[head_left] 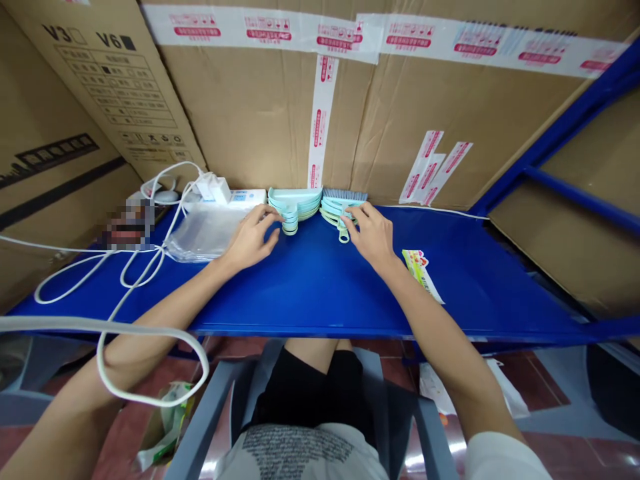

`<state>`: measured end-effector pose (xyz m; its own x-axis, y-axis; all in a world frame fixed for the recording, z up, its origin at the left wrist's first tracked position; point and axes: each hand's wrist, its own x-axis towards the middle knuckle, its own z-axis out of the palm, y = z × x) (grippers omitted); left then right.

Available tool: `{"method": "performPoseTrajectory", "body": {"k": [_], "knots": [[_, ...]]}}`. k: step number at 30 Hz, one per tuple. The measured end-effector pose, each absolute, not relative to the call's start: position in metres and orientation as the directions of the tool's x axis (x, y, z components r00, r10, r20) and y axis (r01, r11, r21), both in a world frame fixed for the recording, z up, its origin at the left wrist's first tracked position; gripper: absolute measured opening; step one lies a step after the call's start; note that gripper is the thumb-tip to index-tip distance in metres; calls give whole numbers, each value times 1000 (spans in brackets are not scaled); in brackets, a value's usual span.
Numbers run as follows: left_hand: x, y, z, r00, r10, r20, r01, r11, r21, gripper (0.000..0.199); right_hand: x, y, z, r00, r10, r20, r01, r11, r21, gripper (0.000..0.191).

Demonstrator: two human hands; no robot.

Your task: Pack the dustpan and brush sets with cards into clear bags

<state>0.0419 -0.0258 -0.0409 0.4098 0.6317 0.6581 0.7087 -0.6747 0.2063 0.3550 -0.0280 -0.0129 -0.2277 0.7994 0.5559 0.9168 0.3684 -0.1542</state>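
Note:
At the back of the blue table stand nested mint-green dustpans, their short handles toward me. Close to the left side of those handles is my left hand, thumb and fingers apart. Right beside the dustpans lies a stack of small hand brushes with grey bristles and green handles, one ending in a hanging loop. My right hand reaches the right side of the brushes, fingertips at their handles, thumb and index apart. Whether those fingertips touch the top brush is unclear.
Clear plastic bags lie left of my left hand, before a white box and a charger. White cables loop over the left side. A printed card lies on the blue table. Cardboard walls the back.

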Motion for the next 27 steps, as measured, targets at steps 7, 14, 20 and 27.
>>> {"method": "performPoseTrajectory", "body": {"k": [7,14,20,27], "knots": [[47,-28,-43,409,648,642,672,-690,269,45,348,-18,-25,-260,864,432,923,354,-152,40],[46,-19,-53,399,672,624,613,-701,363,58,346,-16,-32,-327,861,389,904,405,-135,32],[46,-19,-53,412,715,565,624,-673,398,50,343,-16,-33,-369,851,374,898,431,-93,29],[49,-15,-56,394,723,567,646,-657,388,42,342,-17,-34,-369,844,389,907,418,-47,31]]}}
